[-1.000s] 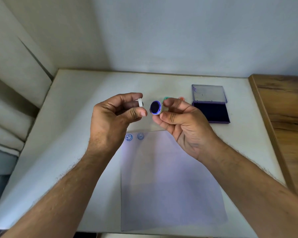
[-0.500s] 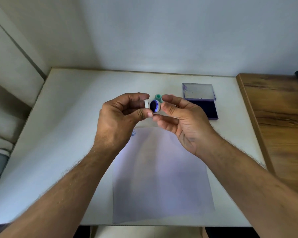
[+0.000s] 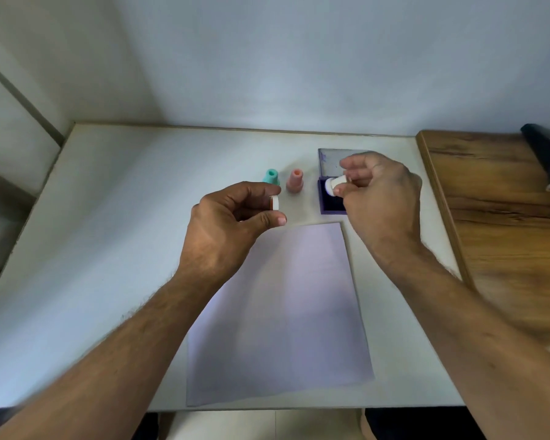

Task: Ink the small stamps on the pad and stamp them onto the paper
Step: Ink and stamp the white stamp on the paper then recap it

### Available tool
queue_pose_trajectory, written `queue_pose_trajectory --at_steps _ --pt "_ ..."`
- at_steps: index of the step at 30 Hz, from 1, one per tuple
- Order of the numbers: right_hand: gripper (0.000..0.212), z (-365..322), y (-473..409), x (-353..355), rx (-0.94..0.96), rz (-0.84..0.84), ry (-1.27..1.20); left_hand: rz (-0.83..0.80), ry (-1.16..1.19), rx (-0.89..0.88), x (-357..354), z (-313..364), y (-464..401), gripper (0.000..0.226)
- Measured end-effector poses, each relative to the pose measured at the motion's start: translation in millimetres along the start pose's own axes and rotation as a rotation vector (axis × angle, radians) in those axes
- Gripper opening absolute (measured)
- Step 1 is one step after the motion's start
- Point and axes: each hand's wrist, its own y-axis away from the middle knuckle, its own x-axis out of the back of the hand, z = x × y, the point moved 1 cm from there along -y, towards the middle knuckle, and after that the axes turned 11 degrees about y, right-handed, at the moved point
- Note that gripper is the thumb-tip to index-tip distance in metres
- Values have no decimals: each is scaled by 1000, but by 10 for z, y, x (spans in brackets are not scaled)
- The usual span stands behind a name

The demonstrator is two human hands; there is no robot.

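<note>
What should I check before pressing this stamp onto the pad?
1. Pad lid open: ok.
2. Right hand grips white stamp: ok.
3. Stamp over the pad: ok; touching it: cannot tell.
4. Stamp face pointing down at the ink: not ok, it lies sideways.
5. Cap off, held in left hand: ok.
6. Paper flat with bare room: ok.

Home desk w/ white table [image 3: 124, 249], plain wall [image 3: 299, 58]
</note>
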Motion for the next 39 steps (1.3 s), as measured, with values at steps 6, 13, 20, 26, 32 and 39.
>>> queue_pose_trajectory --at_steps 6,13,20,26,32,39 --pt "28 84 -37 -87 147 -84 209 6 11 14 30 -27 -30 33" --pt "19 92 -102 -151 34 -137 149 13 41 16 79 -39 -51 33" --pt "22 28 -182 -119 -49 -153 148 27 53 21 166 -63 -70 32" --pt "14 47 -234 -107 -83 -159 115 45 81 12 230 -77 -105 32" --pt "11 47 -183 -139 -63 -152 129 55 70 12 248 -68 -96 32" --pt "14 73 -206 -128 -42 -178 94 65 90 17 266 -59 -97 31"
